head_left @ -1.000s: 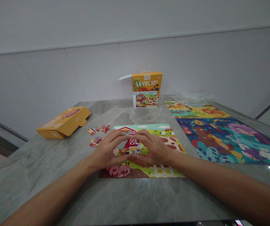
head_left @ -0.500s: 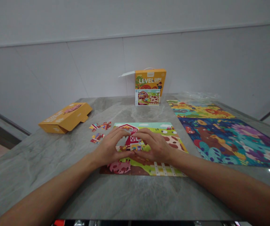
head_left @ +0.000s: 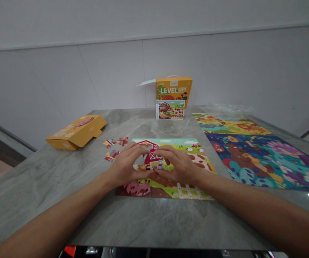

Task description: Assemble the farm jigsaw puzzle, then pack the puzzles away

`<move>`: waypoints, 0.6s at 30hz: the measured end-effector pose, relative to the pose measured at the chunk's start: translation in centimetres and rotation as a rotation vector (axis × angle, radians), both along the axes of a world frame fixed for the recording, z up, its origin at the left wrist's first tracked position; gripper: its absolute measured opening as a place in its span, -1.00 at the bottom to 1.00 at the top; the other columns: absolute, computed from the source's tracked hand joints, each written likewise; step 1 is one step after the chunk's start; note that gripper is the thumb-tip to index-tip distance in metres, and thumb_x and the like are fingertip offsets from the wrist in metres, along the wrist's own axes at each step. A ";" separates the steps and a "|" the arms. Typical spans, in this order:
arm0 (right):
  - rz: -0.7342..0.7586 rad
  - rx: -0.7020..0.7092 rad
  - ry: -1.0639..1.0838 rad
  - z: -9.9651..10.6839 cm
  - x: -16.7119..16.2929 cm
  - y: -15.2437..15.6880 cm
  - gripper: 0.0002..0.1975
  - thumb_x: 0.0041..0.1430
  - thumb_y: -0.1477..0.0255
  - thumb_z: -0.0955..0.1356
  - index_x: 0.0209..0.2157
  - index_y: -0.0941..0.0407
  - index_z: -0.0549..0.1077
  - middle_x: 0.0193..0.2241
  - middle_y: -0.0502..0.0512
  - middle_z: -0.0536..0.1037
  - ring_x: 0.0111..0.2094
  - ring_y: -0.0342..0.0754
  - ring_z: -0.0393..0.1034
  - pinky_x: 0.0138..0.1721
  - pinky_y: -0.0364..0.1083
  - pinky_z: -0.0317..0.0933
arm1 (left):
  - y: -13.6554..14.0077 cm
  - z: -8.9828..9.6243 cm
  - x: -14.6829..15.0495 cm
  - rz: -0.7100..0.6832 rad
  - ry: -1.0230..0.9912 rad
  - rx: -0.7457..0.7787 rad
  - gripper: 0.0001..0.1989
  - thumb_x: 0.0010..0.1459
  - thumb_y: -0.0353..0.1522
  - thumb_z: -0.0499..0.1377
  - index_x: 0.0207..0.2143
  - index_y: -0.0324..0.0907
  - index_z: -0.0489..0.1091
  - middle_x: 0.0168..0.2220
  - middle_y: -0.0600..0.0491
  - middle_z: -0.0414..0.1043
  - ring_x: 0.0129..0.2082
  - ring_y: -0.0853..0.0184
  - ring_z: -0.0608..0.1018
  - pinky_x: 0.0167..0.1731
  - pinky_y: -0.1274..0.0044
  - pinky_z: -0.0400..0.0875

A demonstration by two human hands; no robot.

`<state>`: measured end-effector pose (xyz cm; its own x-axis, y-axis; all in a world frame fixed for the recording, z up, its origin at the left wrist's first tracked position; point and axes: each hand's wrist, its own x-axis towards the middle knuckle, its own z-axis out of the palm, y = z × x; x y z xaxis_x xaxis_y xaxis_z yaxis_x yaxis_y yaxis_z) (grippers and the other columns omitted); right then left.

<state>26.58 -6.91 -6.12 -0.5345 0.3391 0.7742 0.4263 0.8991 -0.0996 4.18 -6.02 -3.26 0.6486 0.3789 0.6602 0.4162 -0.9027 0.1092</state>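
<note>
A farm jigsaw puzzle (head_left: pixel 158 191) lies on the table in front of me, with a red barn, a pink pig, a spotted cow and a white fence on it. My left hand (head_left: pixel 129 163) curves over its left half, thumb and fingers bent in a pinch. Opposite it, my right hand (head_left: pixel 179 165) is bent the same way. Between both sets of fingertips, at the barn, is a jigsaw piece (head_left: pixel 157 165) with red and yellow parts. Whether it lies flat in the puzzle or is slightly raised, I cannot tell. The fingers hide part of the barn.
Several loose puzzle pieces (head_left: pixel 112 154) lie left of the puzzle. Behind them rests an orange box (head_left: pixel 75 132) on its side. At the back, a farm picture card (head_left: pixel 170 110) leans on an upright orange box (head_left: pixel 177 86). Two colourful puzzles (head_left: pixel 251 154) lie at right, near clear plastic (head_left: pixel 231 108).
Both hands stay over the barn with only slight finger shifts around the piece. The whole view has moved a little.
</note>
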 end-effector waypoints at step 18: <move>-0.046 -0.008 0.014 0.3 -0.3 0.0 -0.60 0.14 0.41 0.33 0.03 0.15 0.26 -0.07 0.23 0.45 -0.03 0.01 0.38 -0.15 -0.03 0.40 | -0.6 0.0 1.1 0.152 0.052 0.129 -0.67 0.00 -0.30 0.19 -0.16 -0.23 0.31 -0.28 -0.06 0.46 -0.26 0.18 0.42 -0.19 0.32 0.35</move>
<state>26.28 -6.94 -5.84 -0.5071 0.3692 0.7788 0.4655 0.8778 -0.1131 5.27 -6.64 -3.31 0.6246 0.3897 0.6768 0.5510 -0.8340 -0.0283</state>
